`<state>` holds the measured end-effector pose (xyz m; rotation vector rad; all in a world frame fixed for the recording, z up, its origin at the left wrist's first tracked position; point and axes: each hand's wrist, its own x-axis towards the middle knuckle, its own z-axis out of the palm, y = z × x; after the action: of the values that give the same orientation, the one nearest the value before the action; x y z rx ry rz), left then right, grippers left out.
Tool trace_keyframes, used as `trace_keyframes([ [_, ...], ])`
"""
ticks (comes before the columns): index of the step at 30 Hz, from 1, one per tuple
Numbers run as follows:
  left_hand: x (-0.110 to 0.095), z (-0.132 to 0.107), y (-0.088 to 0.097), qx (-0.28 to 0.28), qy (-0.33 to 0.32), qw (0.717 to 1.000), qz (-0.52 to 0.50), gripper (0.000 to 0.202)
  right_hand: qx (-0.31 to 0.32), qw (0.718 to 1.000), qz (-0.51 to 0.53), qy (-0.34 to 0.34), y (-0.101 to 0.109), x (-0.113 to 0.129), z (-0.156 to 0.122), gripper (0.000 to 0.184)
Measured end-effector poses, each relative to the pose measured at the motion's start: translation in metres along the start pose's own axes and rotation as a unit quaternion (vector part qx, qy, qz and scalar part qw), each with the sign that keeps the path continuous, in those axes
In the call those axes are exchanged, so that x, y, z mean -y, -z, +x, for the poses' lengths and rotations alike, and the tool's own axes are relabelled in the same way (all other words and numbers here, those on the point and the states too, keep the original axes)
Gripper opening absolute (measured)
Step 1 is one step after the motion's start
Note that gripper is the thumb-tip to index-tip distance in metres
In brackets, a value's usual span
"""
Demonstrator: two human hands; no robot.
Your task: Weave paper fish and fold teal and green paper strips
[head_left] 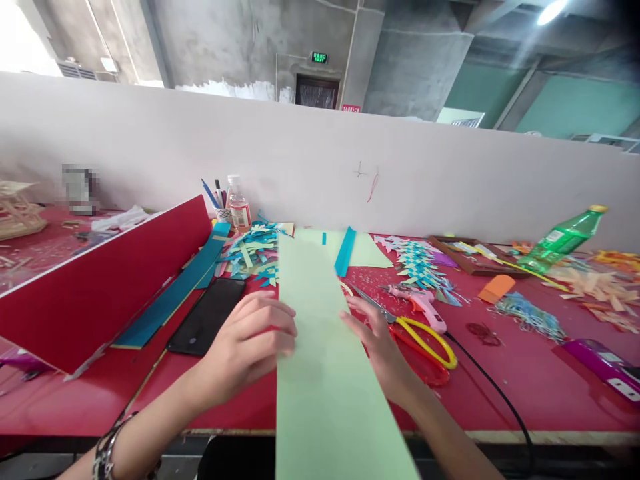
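Observation:
A long pale green sheet of paper (325, 373) runs from the middle of the table out over the front edge towards me. My left hand (260, 333) is at its left edge, fingers curled against it. At the right edge is my right hand (383, 350), fingers bent onto the paper; parts of both grips are hidden. Scissors (425, 343) with yellow and red handles lie just beyond my right hand, beside a pink glue gun (423, 303). Under the far end of the sheet is more green paper (373, 252), with a blue strip (345, 252) on it.
Left of my hands lie a black phone (207, 317), a long blue strip (170, 303) and an upright red board (115, 280). Cut paper strips (253, 250) are heaped near a clear bottle (239, 203). A woven paper piece (423, 263) and a green bottle (565, 240) are at right.

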<state>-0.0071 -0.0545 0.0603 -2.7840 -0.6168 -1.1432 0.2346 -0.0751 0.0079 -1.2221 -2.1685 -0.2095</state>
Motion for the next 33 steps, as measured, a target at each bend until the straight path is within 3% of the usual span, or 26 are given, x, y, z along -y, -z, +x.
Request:
trace_keyframes([
  [5,0.01,-0.009,-0.015,0.04,0.058,0.997,-0.017,0.019,-0.135,0.986,-0.076,0.058,0.008,0.009,-0.008,0.031],
  [7,0.018,-0.013,-0.02,0.069,0.094,0.993,0.023,0.021,-0.145,0.975,-0.133,0.1,0.01,0.013,-0.01,0.026],
  [10,0.027,-0.015,-0.016,0.082,0.153,0.982,0.067,0.024,-0.092,0.965,-0.2,0.146,0.006,0.021,-0.014,0.023],
  [13,0.017,-0.013,0.0,0.104,0.183,0.978,0.002,0.027,0.002,0.971,-0.188,0.145,-0.005,0.027,-0.02,0.024],
  [16,-0.008,-0.016,0.007,0.213,0.14,0.963,-0.092,0.03,0.11,0.979,-0.121,0.124,-0.016,0.032,-0.024,0.022],
  [19,-0.031,-0.026,-0.006,0.267,0.099,0.958,-0.023,0.058,0.182,0.976,-0.063,0.102,-0.02,0.034,-0.023,0.021],
  [21,-0.035,-0.034,-0.019,0.288,0.12,0.949,0.043,0.053,0.2,0.973,-0.045,0.107,-0.017,0.035,-0.02,0.022],
  [23,-0.033,-0.04,-0.027,0.316,0.125,0.938,0.07,0.038,0.222,0.968,-0.028,0.114,-0.013,0.036,-0.016,0.022],
  [27,-0.021,-0.043,-0.025,0.357,0.121,0.926,0.038,0.037,0.282,0.954,0.015,0.102,0.0,0.034,-0.009,0.021],
  [33,-0.006,-0.04,-0.019,0.344,0.117,0.931,-0.041,0.026,0.359,0.928,0.097,0.031,0.014,0.018,0.003,0.022],
])
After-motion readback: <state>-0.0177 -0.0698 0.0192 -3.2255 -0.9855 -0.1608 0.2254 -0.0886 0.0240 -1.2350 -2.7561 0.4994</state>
